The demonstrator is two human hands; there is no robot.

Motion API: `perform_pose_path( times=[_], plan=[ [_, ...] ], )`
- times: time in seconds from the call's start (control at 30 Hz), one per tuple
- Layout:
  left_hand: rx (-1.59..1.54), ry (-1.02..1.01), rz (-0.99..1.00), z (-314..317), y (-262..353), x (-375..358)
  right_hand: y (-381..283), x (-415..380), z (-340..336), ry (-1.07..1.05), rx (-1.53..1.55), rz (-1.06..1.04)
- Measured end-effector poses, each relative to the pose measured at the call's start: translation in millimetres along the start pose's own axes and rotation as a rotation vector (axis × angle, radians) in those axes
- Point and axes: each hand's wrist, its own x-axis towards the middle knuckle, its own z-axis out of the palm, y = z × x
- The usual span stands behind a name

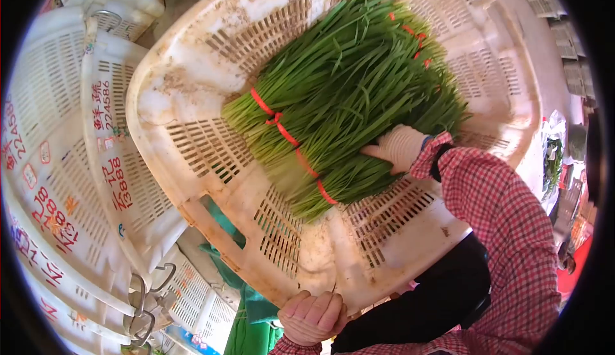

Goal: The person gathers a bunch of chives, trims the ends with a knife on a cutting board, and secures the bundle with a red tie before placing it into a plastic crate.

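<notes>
Bundles of garlic chives [346,79] lie in a large, dirt-stained white plastic basket [211,28]. Red ties [286,136] bind them near the pale stem ends, and more red ties show at the far side. My right hand [400,148] rests on the leaves of the near bundle, its visible fingers stretched out and apart; some fingertips are hidden in the green. Curled over the basket's near rim, my left hand [312,316] is closed on the plastic. The basket is tilted in view, with a handle slot on its left side.
Stacked white baskets [57,124] with red writing crowd the left side, metal hooks [144,304] hanging from them. Green cloth [240,316] shows below the basket. More crates [570,47] stand at the far right, with a bag of greens [552,156] nearby.
</notes>
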Motion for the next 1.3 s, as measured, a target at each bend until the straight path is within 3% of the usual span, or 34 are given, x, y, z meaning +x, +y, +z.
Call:
perform_pose_path(
  times=[0.07, 0.13, 0.17, 0.27, 0.33, 0.4, 0.47, 0.5, 0.57, 0.7, 0.8, 0.93, 1.07, 1.2, 1.3],
  plan=[
    [-0.017, -0.012, -0.013, 0, 0, -3, -12, -18, -24, -0.042, 0.023, 0.057],
    [-0.04, 0.074, 0.044, -1, 0, 0, -23, -36, -43, 0.163, -0.137, -0.01],
    [-0.071, 0.18, 0.054, 3, 1, 6, -34, -44, -51, 0.339, -0.242, 0.054],
    [-0.04, 0.166, 0.067, 0, 3, 8, -70, -61, -98, -0.103, -0.03, 0.158],
    [-0.066, 0.193, 0.093, 2, 4, 6, -71, -53, -91, -0.238, 0.002, 0.052],
    [-0.031, 0.156, 0.069, 1, 4, 7, -53, -31, -62, -0.201, 0.065, 0.044],
    [-0.056, 0.191, 0.076, 0, 6, 10, -6, 31, 8, -0.371, 0.0, 0.052],
    [-0.036, 0.15, 0.057, -1, 6, 8, 6, 51, 28, -0.376, -0.002, 0.06],
    [-0.003, 0.145, 0.041, 2, 6, 9, 14, 78, 56, -0.324, 0.127, 0.368],
    [0.044, 0.099, 0.062, 5, 5, -3, 4, 78, 68, -0.351, 0.166, 0.396],
    [0.062, 0.2, 0.133, 11, 3, -8, 0, 66, 46, -0.349, 0.189, 0.429],
    [0.068, 0.134, 0.146, 6, 8, -10, -53, -18, -69, -0.242, 0.221, 0.439],
    [0.252, 0.212, 0.213, 18, 0, -18, -115, -106, -96, 0.381, 0.121, 0.17],
    [0.201, 0.242, 0.222, 13, 14, -10, -169, -208, -99, 0.748, 0.362, 0.005],
    [0.259, 0.114, 0.101, 18, 13, -13, -180, -267, -64, 1.158, 0.628, -0.08]
  ],
)
